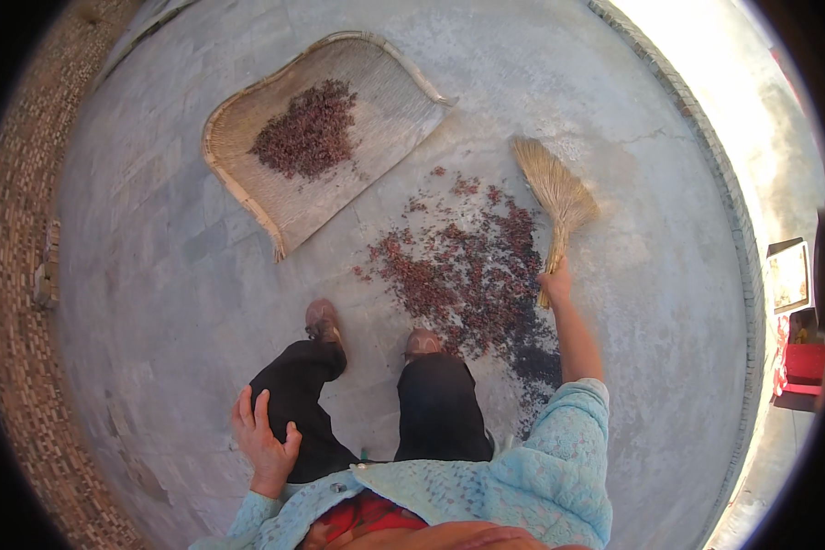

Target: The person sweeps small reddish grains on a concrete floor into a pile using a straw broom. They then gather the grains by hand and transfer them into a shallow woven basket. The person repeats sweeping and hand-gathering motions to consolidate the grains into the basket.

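Observation:
My right hand (555, 280) is closed round the handle of a short straw hand broom (557, 191). The fanned bristles point away from me, at the right edge of a spread of small dark red and blackish dried bits (463, 266) on the ground. Their exact kind is too small to tell. Fingers apart, my left hand (264, 442) rests against my left thigh with nothing in it. Farther off to the left lies a woven winnowing basket (376, 110) with a bent-wood rim, and a heap of similar dark red bits (307, 130) sits inside it.
Grey concrete ground (174, 275) stretches around me. My shoes (423, 343) stand at the near left edge of the scattered bits. A brick wall (27, 238) curves along the left, and a raised edge (706, 147) runs along the right. Red things (802, 367) show at the far right.

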